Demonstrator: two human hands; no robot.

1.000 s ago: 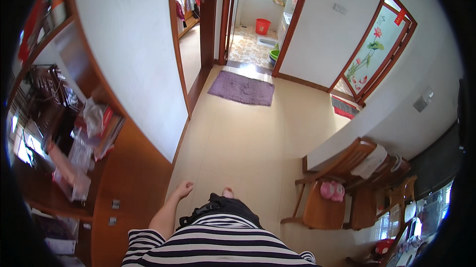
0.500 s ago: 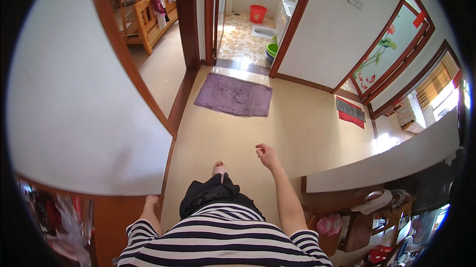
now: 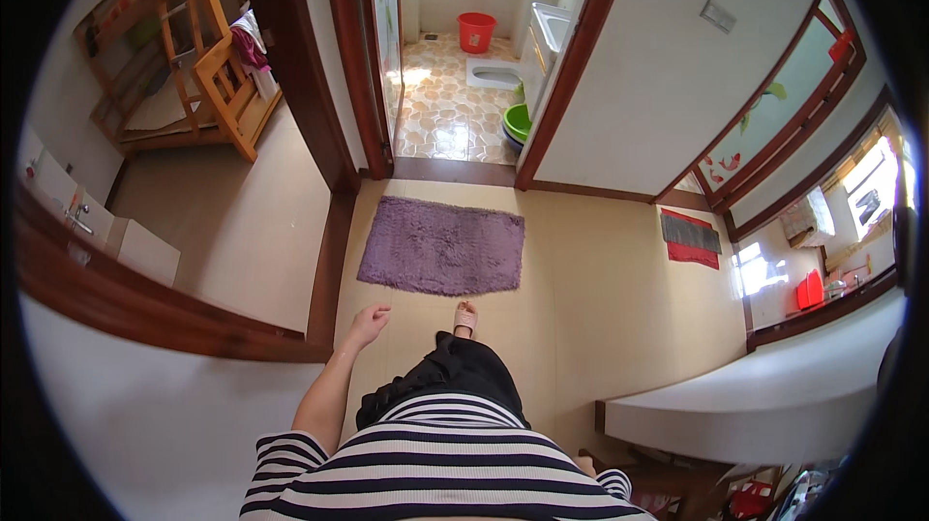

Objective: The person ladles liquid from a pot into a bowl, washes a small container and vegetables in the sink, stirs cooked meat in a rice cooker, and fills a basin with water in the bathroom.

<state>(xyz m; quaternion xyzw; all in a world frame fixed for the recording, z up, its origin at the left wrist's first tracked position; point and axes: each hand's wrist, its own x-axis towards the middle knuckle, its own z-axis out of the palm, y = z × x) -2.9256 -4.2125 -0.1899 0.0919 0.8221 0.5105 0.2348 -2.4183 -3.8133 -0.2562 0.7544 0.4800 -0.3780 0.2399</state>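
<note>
My left hand [image 3: 368, 326] hangs in front of me over the tiled floor, empty, with its fingers loosely bent and a little apart. It is nearest to the purple shaggy mat [image 3: 443, 245], without touching it. Of my right hand [image 3: 584, 465] only a small part shows beside the striped shirt; its fingers are hidden. One foot in a pale sandal [image 3: 465, 319] is forward, just short of the mat's near edge.
Ahead, past a door sill [image 3: 455, 172], lies a pebble-patterned bathroom floor with a red bucket [image 3: 476, 32], a squat toilet [image 3: 494, 74] and a green basin [image 3: 518, 120]. A wooden bunk bed [image 3: 227, 86] stands left. A red-grey mat [image 3: 691, 236] and white counter [image 3: 735, 419] lie right.
I have moved forward, so the purple mat and bathroom are nearer. My left hand has swung forward; my right hand has swung back beside my body. The other foot is now in front.
</note>
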